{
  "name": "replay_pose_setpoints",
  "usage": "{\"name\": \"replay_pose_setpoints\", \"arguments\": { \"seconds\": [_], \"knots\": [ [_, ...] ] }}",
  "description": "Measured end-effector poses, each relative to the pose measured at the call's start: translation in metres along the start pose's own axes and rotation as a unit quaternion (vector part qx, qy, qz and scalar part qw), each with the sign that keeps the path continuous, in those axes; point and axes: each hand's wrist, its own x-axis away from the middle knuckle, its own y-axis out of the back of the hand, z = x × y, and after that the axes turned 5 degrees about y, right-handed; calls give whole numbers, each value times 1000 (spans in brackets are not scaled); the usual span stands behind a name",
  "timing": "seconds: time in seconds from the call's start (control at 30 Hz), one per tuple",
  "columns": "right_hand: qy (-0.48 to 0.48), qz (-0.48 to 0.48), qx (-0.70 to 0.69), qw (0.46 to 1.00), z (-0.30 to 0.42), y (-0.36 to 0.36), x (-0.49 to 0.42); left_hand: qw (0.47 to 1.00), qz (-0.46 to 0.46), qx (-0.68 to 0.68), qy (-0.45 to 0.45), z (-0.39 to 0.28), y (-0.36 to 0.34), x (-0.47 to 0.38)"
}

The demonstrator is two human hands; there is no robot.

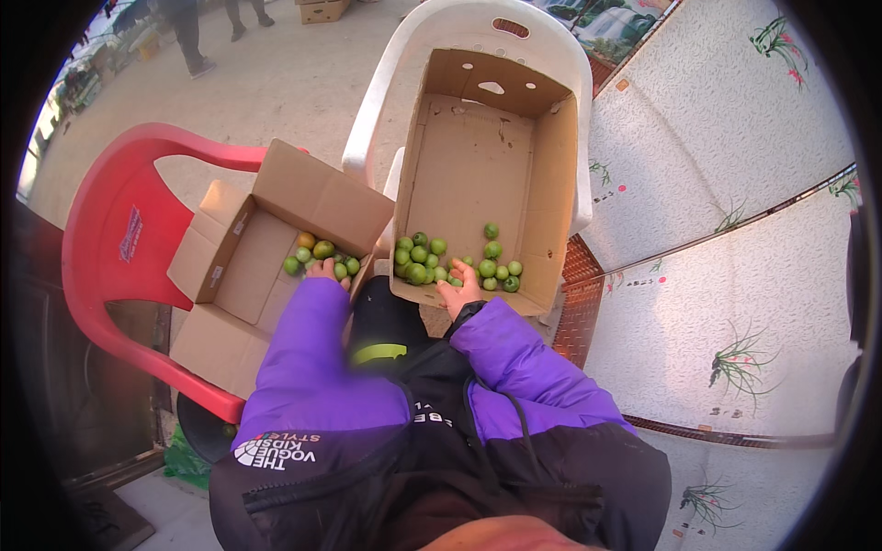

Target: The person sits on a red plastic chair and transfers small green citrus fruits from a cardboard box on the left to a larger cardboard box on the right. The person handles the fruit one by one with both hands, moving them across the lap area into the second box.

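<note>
My left hand [325, 268] reaches into a cardboard box with raised flaps [238, 262], over a small group of green tomatoes [353, 266]. Its fingertips are partly hidden, so whether it grips one cannot be made out. Two orange-tinged tomatoes [323, 249] lie just beyond it. In a deeper cardboard box [475, 158], my right hand [460, 289] dips past the near wall with thumb and fingers apart. Several green tomatoes [417, 255] rest to its left, and more green tomatoes [490, 267] to its right. A small one shows between thumb and fingers.
The left box sits on a red plastic chair [103, 200], the deeper box on a white plastic armchair [372, 103]. Pale flower-patterned panels [710, 227] line the right side. A dark bucket [196, 423] stands low at left. Another person's legs [186, 34] show far back.
</note>
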Motion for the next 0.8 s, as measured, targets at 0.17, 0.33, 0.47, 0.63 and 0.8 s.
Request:
{"name": "replay_pose_setpoints", "arguments": {
  "seconds": [0.17,0.33,0.47,0.63,0.8],
  "knots": [
    [9,11,6,1000,0,0,0,988,123,-95,-1,2,39,8],
    [14,16,9,1000,-7,-2,-3,987,104,-123,29,18,47,28],
    [34,11,12,999,-15,-5,-4,986,133,-54,85,33,48,40],
    [8,85,6,996,-9,-5,-2,989,-1,132,71,2,66,38],
    [-7,237,-82,968,12,-14,13,954,68,265,-118,-72,76,66]
  ]
}}
